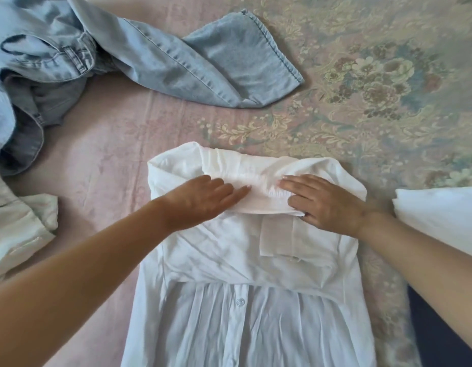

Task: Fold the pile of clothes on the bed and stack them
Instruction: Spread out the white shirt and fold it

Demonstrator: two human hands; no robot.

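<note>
Head view: a white button-front garment lies flat on the floral bedspread, directly in front of the person, its far end turned back toward them as a thick fold.
Risk, fold springing open: the turned-back band looks bulky and rumpled; if both palms lift together, it would probably unroll away from the person.
Risk, skewed edge: the band's right end sits lower than its left, so a further fold made from here is likely to come out crooked unless it is squared first.
Risk, trapped creases: the gathered lower panel beneath the buttons is wrinkled; pressing on without smoothing would likely set those creases.
Risk, crowding: denim jeans sprawl unfolded at far left, a pale garment lies at the left edge, and white cloth lies just beside the right wrist; a wide sweep could drag one of them into the work.
Left hand: palm down, fingers straight and together, pointing right, pressing the left part of the fold; it grasps nothing.
Right hand: palm down, fingers extended leftward on the right part of the fold, thumb at the band's lower edge; whether it pinches that edge cannot be told.
Arms: both forearms reach in from the lower corners and converge, fingertips near but apart.
</note>
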